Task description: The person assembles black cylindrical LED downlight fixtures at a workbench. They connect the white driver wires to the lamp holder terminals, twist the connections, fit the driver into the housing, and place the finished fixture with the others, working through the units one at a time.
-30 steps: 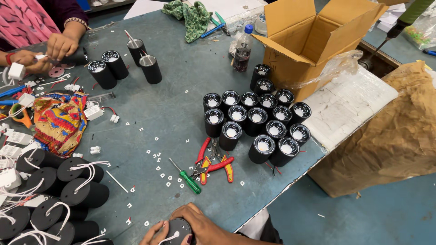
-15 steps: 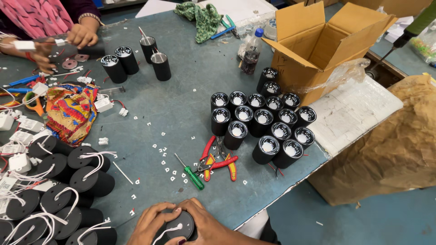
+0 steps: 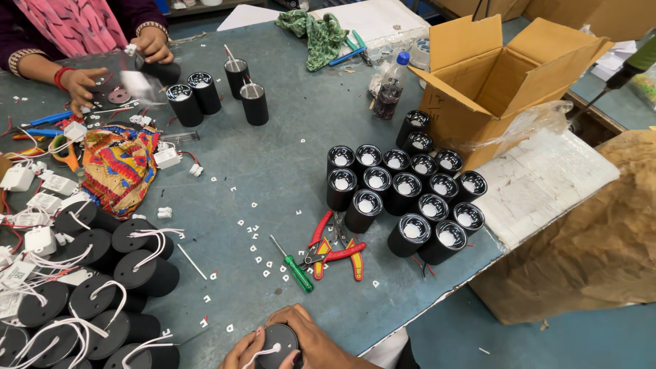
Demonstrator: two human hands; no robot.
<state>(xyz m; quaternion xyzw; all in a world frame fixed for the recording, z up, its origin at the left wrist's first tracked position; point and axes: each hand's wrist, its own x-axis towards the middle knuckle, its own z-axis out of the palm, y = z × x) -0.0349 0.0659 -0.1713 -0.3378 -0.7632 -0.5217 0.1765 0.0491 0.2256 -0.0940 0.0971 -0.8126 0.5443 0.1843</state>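
Here my left hand [image 3: 247, 350] and right hand [image 3: 316, 336] clasp the black lamp can [image 3: 279, 342] at the table's [image 3: 287, 123] near edge, steadying it while fingertips pinch its white wire [image 3: 261, 352].

Both hands, the left hand [image 3: 244, 350] and right hand [image 3: 316, 335], clasp a black cylindrical lamp housing [image 3: 279, 339] at the blue-grey table's [image 3: 287, 123] near edge. Just beyond lie a green-handled screwdriver [image 3: 295, 268] and red-handled pliers [image 3: 333, 249]. Upright black housings [image 3: 403, 191] cluster beside an open cardboard box [image 3: 499, 82].
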